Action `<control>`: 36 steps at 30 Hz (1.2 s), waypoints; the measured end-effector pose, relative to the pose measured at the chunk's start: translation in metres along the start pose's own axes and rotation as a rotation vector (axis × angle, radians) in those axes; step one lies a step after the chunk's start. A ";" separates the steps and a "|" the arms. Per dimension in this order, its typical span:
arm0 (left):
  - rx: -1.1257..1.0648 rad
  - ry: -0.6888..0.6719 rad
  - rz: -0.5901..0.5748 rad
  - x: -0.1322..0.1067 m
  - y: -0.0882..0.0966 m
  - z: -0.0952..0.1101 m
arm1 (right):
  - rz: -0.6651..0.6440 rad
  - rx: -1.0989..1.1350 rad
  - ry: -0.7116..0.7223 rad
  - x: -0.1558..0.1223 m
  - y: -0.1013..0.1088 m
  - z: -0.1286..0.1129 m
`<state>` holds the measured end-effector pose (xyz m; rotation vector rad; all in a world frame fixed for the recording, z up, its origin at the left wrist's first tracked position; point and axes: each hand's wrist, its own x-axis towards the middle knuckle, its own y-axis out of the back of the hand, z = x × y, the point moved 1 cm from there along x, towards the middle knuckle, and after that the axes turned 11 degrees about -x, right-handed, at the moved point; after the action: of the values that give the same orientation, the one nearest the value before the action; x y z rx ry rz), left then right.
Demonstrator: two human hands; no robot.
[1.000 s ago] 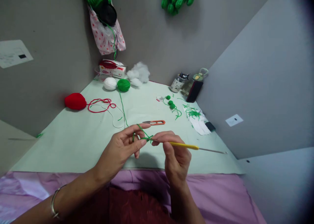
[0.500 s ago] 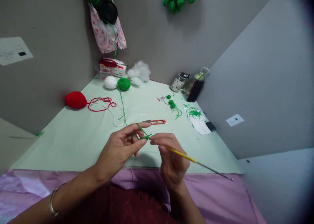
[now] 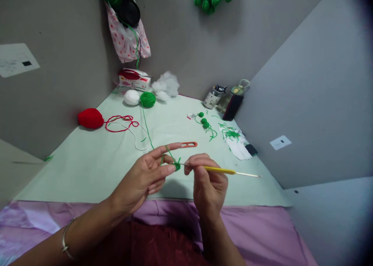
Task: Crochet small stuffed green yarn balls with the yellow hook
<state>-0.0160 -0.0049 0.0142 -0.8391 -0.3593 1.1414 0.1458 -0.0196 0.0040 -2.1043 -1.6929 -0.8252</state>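
Observation:
Between thumb and fingers, my left hand (image 3: 145,176) pinches a small piece of green crochet (image 3: 177,166). Green yarn (image 3: 149,134) loops over its raised index finger and runs back to a green yarn ball (image 3: 148,99). My right hand (image 3: 208,184) grips a crochet hook (image 3: 220,169) by its yellow handle. The hook's metal tip meets the green piece, and its other metal end points right. Just beyond my left index fingertip lie orange thread snips (image 3: 190,144), partly covered by that finger.
At left are a red yarn ball (image 3: 91,118) and a white yarn ball (image 3: 132,97). White stuffing (image 3: 166,86) sits at the back. Small green balls (image 3: 204,121), yarn scraps (image 3: 231,133), a pen jar (image 3: 212,98) and a leaning phone (image 3: 233,107) stand or lie to the right.
The hook has swung from slanting down to nearly level, its free end rising. My right hand has turned and shifted slightly right. The green piece shows more clearly at my left fingertips.

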 end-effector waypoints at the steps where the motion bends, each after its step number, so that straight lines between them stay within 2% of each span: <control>1: 0.033 -0.025 -0.008 0.000 0.000 -0.001 | -0.035 -0.010 0.001 0.000 0.000 0.000; 3: 0.086 -0.082 -0.005 0.000 -0.001 -0.005 | -0.082 -0.099 0.039 -0.002 -0.002 0.002; 6: 0.102 -0.154 0.035 0.001 0.001 -0.010 | -0.079 -0.270 0.159 -0.012 -0.005 0.007; 8: 0.052 -0.114 0.044 0.002 0.002 -0.012 | -0.045 -0.396 0.280 -0.017 -0.005 0.009; 10: -0.031 -0.007 0.034 0.004 0.003 -0.011 | -0.019 -0.450 0.338 -0.019 -0.004 0.009; 12: -0.106 0.061 0.041 0.006 0.004 -0.009 | 0.006 -0.354 0.244 -0.015 -0.002 0.007; 15: -0.114 -0.005 0.073 0.007 0.004 -0.005 | 0.037 -0.096 0.045 -0.007 -0.001 0.004; 19: 0.041 -0.086 0.026 0.004 0.001 -0.007 | -0.046 0.020 -0.027 -0.003 -0.004 0.005; 22: 0.120 -0.117 0.019 0.001 0.001 -0.008 | -0.026 0.063 -0.101 -0.004 -0.004 0.009; 26: 0.127 -0.122 0.011 0.002 0.002 -0.006 | -0.042 0.257 -0.221 -0.004 -0.002 0.013; 31: 0.114 -0.113 0.024 0.002 0.002 -0.004 | -0.047 0.261 -0.177 -0.003 0.000 0.009; 33: 0.135 -0.121 0.027 0.002 0.003 -0.005 | -0.050 0.162 -0.122 -0.005 0.002 0.005; 36: 0.208 -0.151 0.024 0.001 0.006 -0.006 | -0.057 -0.057 0.042 -0.008 0.005 0.000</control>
<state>-0.0156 -0.0056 0.0056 -0.5781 -0.3490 1.2449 0.1495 -0.0269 -0.0009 -2.0691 -1.7342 -0.9378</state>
